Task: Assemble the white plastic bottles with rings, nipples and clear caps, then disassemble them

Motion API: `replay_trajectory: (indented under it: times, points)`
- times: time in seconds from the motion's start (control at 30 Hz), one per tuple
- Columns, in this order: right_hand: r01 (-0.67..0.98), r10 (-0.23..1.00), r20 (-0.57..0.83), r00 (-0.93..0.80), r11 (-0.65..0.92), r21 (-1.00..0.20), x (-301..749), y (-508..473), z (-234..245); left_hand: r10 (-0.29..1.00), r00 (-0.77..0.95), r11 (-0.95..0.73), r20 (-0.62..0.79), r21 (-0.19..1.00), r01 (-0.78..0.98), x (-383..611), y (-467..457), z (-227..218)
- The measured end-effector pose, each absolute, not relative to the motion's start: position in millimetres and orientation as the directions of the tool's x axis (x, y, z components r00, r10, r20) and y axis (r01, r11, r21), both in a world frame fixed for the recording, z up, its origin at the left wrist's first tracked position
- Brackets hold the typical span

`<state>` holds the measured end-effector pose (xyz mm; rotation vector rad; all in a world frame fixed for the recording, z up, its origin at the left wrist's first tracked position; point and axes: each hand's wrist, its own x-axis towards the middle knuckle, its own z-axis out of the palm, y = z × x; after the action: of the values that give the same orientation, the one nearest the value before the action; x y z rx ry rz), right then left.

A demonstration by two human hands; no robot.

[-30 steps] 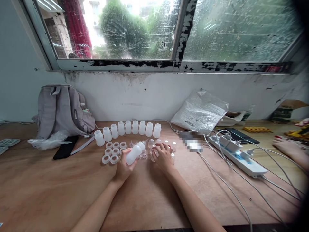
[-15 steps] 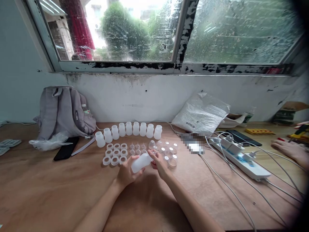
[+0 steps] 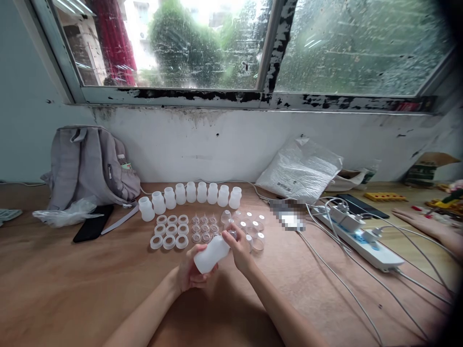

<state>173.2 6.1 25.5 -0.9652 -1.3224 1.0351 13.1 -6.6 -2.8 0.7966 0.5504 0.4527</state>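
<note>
While my left grip (image 3: pixel 191 271) clasps a frosted bottle (image 3: pixel 211 254) above the table (image 3: pixel 79 294), my right grip (image 3: pixel 237 245) closing on its top, nine uncapped bottles (image 3: pixel 191 193) near the far edge look unstarted.

Frosted-white baby bottle (image 3: pixel 211 255), waisted body, held over the table (image 3: pixel 75 289), tilted well over w/ base low on the L & neck up to the R. Clear domed cap (image 3: pixel 232 233) at the neck end, partly hid. by right-hand fingers (image 3: pixel 237 246); can't tell from here if it's fully on.
</note>
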Motion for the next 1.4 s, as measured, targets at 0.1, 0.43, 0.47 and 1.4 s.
replay_trajectory:
  times: [0.1,0.43,0.47,1.4]
  points:
    - [-0.143,0.949,0.301,-0.095,0.286,-0.948,172.3,6.9,28.4,0.514,0.839,0.708,-0.177,0.639,-0.299,7.3,-4.1,-2.2]
    - [-0.236,0.958,0.288,0.012,0.282,-0.930,169.3,10.4,18.2,0.621,0.743,0.598,-0.251,0.764,-0.242,-3.6,3.7,3.4]
    - [-0.238,0.959,0.280,0.044,0.282,-0.929,170.5,11.0,17.2,0.616,0.742,0.597,-0.263,0.770,-0.223,-3.1,4.7,1.6]
    - [0.467,0.825,0.448,-0.346,0.565,-0.680,164.2,4.9,0.5,0.966,0.236,0.222,-0.103,0.798,-0.560,-9.2,16.9,10.6]
